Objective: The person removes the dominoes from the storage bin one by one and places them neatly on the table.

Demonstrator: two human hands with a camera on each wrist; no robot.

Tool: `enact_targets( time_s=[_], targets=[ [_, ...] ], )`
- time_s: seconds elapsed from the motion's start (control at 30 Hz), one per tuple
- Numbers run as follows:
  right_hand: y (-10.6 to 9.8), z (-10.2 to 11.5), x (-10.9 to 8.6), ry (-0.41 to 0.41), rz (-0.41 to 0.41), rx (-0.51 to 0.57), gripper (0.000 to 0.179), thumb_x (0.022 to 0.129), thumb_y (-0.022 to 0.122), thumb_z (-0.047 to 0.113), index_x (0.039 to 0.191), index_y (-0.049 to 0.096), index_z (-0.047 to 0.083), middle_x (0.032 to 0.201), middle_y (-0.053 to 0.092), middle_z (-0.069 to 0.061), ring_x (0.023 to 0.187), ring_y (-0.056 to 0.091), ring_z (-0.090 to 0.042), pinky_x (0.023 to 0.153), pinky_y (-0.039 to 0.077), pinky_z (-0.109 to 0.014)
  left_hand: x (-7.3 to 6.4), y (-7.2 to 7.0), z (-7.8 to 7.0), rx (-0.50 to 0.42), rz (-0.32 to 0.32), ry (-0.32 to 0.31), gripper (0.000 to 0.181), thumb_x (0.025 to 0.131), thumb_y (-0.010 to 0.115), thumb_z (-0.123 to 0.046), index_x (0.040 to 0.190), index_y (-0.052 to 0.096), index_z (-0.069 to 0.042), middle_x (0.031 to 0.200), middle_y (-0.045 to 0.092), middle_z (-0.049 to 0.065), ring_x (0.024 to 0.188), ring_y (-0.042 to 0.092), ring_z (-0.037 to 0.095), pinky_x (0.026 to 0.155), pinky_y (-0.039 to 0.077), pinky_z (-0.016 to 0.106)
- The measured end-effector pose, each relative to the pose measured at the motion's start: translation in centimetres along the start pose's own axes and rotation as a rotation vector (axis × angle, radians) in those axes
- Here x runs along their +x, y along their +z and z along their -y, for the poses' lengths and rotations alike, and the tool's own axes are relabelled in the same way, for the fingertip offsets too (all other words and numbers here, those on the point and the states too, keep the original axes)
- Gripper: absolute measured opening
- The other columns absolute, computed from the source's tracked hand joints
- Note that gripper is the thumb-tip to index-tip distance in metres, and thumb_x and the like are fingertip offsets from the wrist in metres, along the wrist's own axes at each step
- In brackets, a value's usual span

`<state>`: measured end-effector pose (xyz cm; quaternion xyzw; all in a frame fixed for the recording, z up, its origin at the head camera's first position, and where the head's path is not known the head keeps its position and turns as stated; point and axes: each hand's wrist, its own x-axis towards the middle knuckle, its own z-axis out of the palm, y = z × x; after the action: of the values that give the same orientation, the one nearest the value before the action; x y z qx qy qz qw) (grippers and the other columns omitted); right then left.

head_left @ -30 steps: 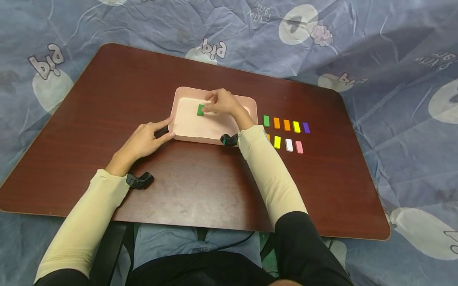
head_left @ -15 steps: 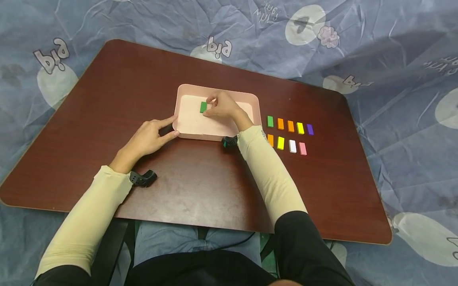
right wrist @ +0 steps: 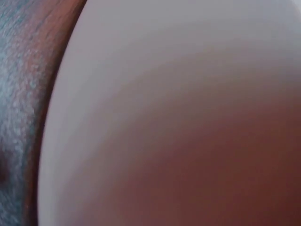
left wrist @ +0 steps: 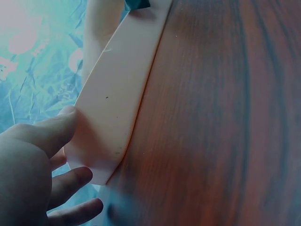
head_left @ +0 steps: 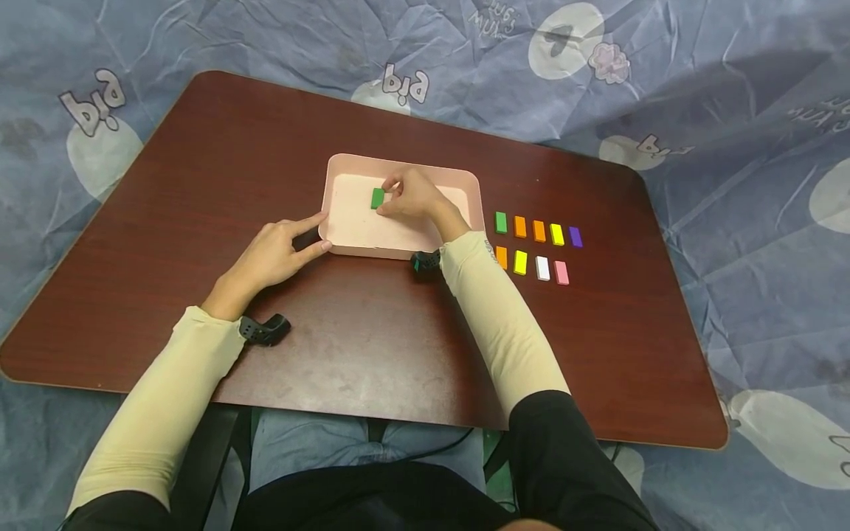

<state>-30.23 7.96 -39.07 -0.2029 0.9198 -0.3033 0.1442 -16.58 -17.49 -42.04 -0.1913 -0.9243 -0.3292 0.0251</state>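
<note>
A shallow pale pink tray stands on the table, with one small green block lying on its floor. Reaching over the tray's right part, my right hand has its thumb and forefinger beside the block's right edge, slightly spread, and seems to grip nothing. The right wrist view shows only the blurred tray wall up close. My left hand touches the tray's left end from outside with extended thumb and forefinger. In the left wrist view, the left thumb lies against the tray's wall.
Right of the tray are two rows of small blocks: a green block, orange blocks, a yellow block and a purple block behind, a white block and a pink block nearer. The brown table has rounded corners.
My right thumb and forefinger have spread away from the green block, which now lies in the tray. My left hand stays at the tray's left end. The head view has shifted slightly.
</note>
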Motion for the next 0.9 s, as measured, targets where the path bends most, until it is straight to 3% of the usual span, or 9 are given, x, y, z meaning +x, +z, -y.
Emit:
enact_targets(
  time_s=[0.4,0.6,0.9],
  targets=[
    [-1.3,0.1,-1.4,0.000,0.012,-0.006,0.044,0.070,0.080,0.025,0.106,0.062,0.004,0.082,0.062,-0.006,0.072,0.054,-0.012,0.065,0.042,-0.022,0.1,0.3,-0.5,-0.015,-0.069,-0.093,0.058,0.086,0.051,-0.057,0.134,0.048,-0.026,0.126,0.053,0.016,0.115,0.050,0.034,0.084,0.042,0.053],
    [-1.8,-0.1,-2.3,-0.017,0.006,0.004,0.043,0.070,0.079,0.026,0.106,0.063,0.007,0.080,0.063,-0.005,0.072,0.055,-0.012,0.065,0.042,-0.022,0.3,0.7,-0.7,-0.091,-0.123,-0.144,0.055,0.084,0.057,-0.053,0.130,0.053,-0.024,0.123,0.055,0.017,0.113,0.052,0.033,0.088,0.040,0.051],
    [-3.3,0.1,-5.0,-0.077,-0.013,-0.002,0.044,0.072,0.077,0.030,0.108,0.061,0.011,0.081,0.062,-0.004,0.073,0.055,-0.013,0.067,0.044,-0.024,0.5,0.8,-0.9,-0.131,-0.142,-0.145,0.050,0.085,0.061,-0.046,0.129,0.055,-0.022,0.121,0.055,0.017,0.113,0.051,0.033,0.089,0.039,0.049]
  ],
)
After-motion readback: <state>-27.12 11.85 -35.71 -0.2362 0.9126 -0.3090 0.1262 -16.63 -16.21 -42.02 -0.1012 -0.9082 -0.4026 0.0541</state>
